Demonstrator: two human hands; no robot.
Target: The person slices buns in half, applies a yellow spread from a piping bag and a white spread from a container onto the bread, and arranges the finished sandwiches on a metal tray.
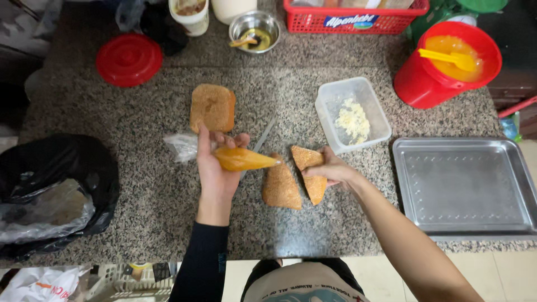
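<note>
Granite counter (168, 223): speckled grey slab that bears everything listed; its near edge crosses the bottom of the view.

Black plastic bag (61, 168), at 9 o'clock: slumped open on the counter, a clear liner inside; contents not legible.

Steel tray (464, 190), at 3 o'clock: lies flat and bare just beside the right forearm; its right side is cut off by the frame.

Red bucket (425, 84), at 2 o'clock: holds orange liquid with a yellow ladle (450, 57) resting in it, handle toward the centre. Its red lid (129, 59) lies apart at 10 o'clock.

Red basket (358, 19), at 12 o'clock: upper part cut off; contents cannot be made out.

Clear plastic tub (335, 106), at 1 o'clock: open, a little pale crumbly filling (352, 119) inside, near the bread.

Whole crumbed square (212, 107), at 11 o'clock: lies flat, untouched.

Left hand (215, 168), centre: fingers closed round a piping bag (243, 159) of orange filling, tip pointing right toward the cut pieces, presumably so the nozzle meets the opened bread; the bag's twisted clear tail trails out to the left.

Right hand (330, 169), centre right: fingers pinching one crumbed triangle (309, 162), which seems lifted or pried open; the hand covers its middle, so whether it is split cannot be told.

Second crumbed triangle (281, 187), at 6 o'clock of the bag tip: flat on the counter, just beside the held piece.

Small steel bowl (255, 28), at 12 o'clock: yellowish liquid and a utensil inside, indistinct.

Thin grey strip (264, 136) behind the bag: possibly a knife, mostly hidden.
</note>
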